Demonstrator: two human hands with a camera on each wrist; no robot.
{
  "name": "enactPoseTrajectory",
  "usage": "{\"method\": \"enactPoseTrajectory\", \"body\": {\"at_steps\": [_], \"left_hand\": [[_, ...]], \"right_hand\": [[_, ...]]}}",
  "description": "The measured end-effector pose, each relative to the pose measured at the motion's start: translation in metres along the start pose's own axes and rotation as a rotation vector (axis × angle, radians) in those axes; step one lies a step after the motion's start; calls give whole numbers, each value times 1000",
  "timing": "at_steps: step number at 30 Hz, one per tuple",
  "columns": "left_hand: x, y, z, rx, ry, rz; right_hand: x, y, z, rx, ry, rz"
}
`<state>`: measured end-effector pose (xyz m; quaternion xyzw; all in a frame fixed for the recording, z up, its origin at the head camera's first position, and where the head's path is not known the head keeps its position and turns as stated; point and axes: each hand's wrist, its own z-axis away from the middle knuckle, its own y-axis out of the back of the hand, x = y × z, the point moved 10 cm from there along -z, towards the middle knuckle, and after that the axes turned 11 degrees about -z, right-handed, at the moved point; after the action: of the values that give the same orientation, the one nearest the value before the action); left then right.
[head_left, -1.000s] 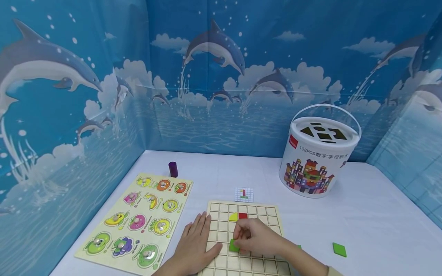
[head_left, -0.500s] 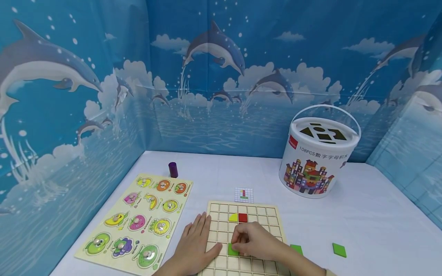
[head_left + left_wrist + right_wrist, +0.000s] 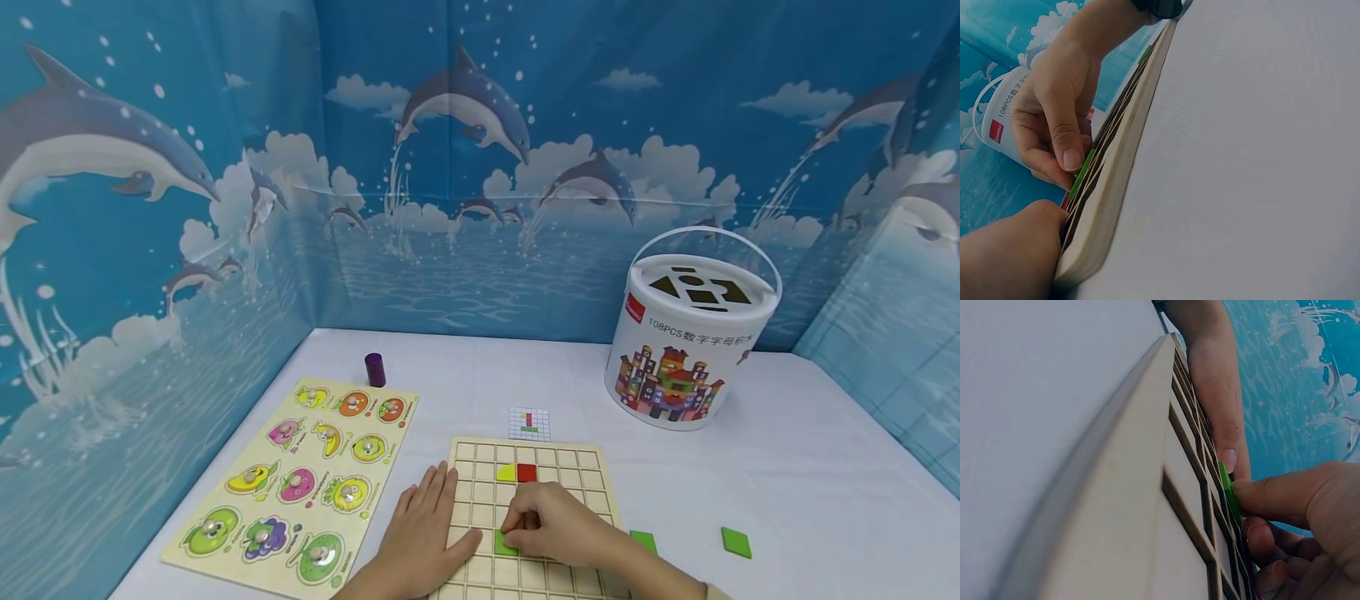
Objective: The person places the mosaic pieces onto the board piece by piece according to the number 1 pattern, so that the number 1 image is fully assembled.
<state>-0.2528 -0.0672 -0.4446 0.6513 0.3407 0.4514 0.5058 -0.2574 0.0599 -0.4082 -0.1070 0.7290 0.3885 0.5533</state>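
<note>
A wooden grid board (image 3: pixel 585 471) lies on the white table near the front edge. A yellow piece (image 3: pixel 506 473) and a red piece (image 3: pixel 527 472) sit in its second row. My right hand (image 3: pixel 551 525) pinches a green square tile (image 3: pixel 504 544) down on the board, a few rows below them; the tile's edge (image 3: pixel 1230 490) shows between thumb and fingers in the right wrist view, and as a green sliver (image 3: pixel 1082 174) in the left wrist view. My left hand (image 3: pixel 427 533) lies flat with straight fingers on the board's left edge (image 3: pixel 1116 181).
A fruit peg puzzle (image 3: pixel 300 483) lies left of the board, a purple cylinder (image 3: pixel 375 368) behind it. A small pattern card (image 3: pixel 529 422) sits beyond the board. A white block bucket (image 3: pixel 686 342) stands back right. Two green tiles (image 3: pixel 643 541) (image 3: pixel 736 542) lie right of the board.
My right hand has shifted slightly left and lowered the green tile onto the board. A second green tile beside my wrist has come into sight. The left hand has stayed put.
</note>
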Motion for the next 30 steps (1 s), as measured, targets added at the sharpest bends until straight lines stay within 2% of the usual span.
{"method": "enactPoseTrajectory", "body": {"at_steps": [13,20,30], "left_hand": [[0,-1,0,-1,3,-11],[0,0,0,1,4,-7],[2,3,1,34,-9,-8]], "right_hand": [[1,3,2,0,-2,24],[-1,6,7,-10,37,32],[6,26,22,19,59,-19]]}}
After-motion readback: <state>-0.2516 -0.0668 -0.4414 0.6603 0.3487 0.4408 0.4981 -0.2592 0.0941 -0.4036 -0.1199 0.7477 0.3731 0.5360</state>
